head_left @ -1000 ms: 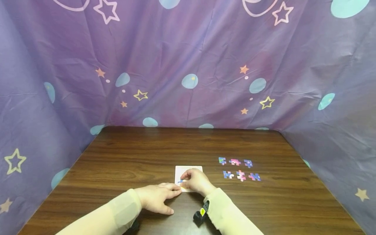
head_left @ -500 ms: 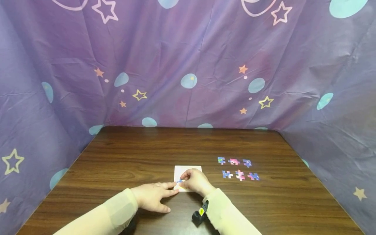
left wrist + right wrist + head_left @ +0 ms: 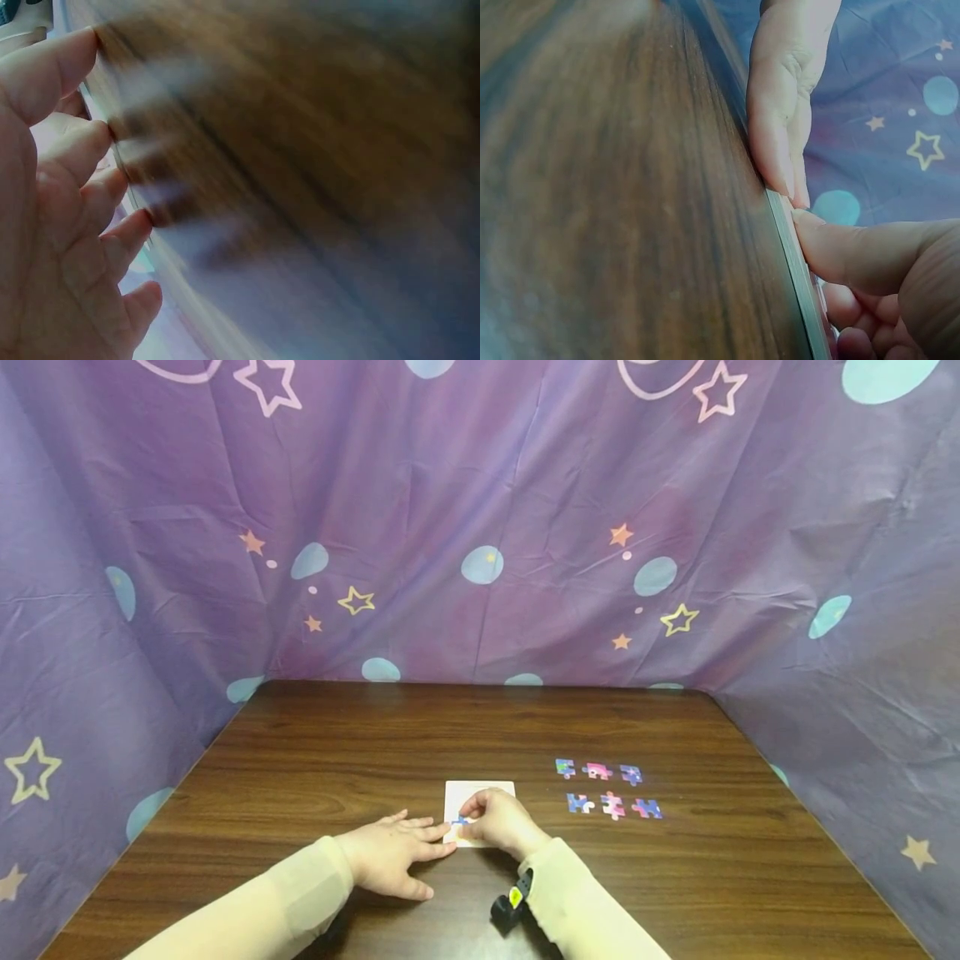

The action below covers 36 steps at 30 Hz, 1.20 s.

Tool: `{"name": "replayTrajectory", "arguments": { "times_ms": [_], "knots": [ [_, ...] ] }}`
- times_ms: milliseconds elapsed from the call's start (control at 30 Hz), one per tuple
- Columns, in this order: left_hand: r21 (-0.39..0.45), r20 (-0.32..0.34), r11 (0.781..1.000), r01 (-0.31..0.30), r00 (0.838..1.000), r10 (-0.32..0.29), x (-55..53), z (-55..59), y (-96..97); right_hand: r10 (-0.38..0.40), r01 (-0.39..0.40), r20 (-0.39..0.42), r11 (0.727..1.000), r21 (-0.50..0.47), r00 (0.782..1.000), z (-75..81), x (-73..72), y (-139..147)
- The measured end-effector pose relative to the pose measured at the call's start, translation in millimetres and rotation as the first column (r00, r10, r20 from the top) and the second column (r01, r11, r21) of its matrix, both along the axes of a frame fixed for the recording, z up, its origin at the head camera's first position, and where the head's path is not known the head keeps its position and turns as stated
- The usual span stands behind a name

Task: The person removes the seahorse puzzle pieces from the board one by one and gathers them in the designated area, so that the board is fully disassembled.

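A small white square puzzle board (image 3: 480, 786) lies on the table near its front. My right hand (image 3: 504, 823) is over the board, thumb and index finger pinching a blue puzzle piece (image 3: 459, 821) at its left side. The hand hides much of the board. My left hand (image 3: 390, 856) lies palm down with spread, straight fingers, its fingertips touching the board's left edge. In the right wrist view the right thumb (image 3: 855, 251) is on top of the board edge (image 3: 787, 247), close to the left hand (image 3: 784, 97). The piece cannot be made out there.
Several loose puzzle pieces, among them a pink and white one (image 3: 612, 805) and a blue one (image 3: 631, 774), lie in two rows to the right of the board on the brown wooden table (image 3: 337, 735). A purple patterned curtain (image 3: 420, 527) encloses the back and sides.
My left hand has shifted slightly left and its fingers have spread apart. My right hand stays over the board with the blue puzzle piece, almost unmoved. The loose pieces have stayed put.
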State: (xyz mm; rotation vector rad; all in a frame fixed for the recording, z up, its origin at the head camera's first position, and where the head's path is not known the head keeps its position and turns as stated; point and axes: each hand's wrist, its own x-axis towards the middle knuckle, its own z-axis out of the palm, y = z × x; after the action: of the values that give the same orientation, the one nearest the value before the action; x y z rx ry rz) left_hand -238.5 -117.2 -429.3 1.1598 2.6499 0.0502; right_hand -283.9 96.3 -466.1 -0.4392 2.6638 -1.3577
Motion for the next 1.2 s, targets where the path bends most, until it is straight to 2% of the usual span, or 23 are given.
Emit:
{"name": "replayTrajectory", "arguments": {
  "times_ms": [400,767,1000,1200],
  "knots": [
    [0.0,0.001,1.0,-0.012,1.0,0.012,0.1,-0.1,0.6,0.02,-0.019,0.024,1.0,-0.009,1.0,-0.4,-1.9,-1.1],
    [0.019,0.003,1.0,-0.006,1.0,0.006,1.7,1.2,1.0,0.04,-0.036,0.051,0.996,-0.076,0.998,-0.5,-2.6,-1.6],
    [0.021,0.014,1.0,-0.007,1.0,0.007,1.5,0.8,0.4,0.07,-0.069,0.002,0.995,-0.075,0.998,-3.2,-2.5,-1.1],
    [0.019,0.019,1.0,-0.007,1.0,0.006,1.0,0.3,0.3,0.08,-0.079,0.003,0.992,-0.094,0.997,-4.4,-4.4,-0.2]
  ]
}}
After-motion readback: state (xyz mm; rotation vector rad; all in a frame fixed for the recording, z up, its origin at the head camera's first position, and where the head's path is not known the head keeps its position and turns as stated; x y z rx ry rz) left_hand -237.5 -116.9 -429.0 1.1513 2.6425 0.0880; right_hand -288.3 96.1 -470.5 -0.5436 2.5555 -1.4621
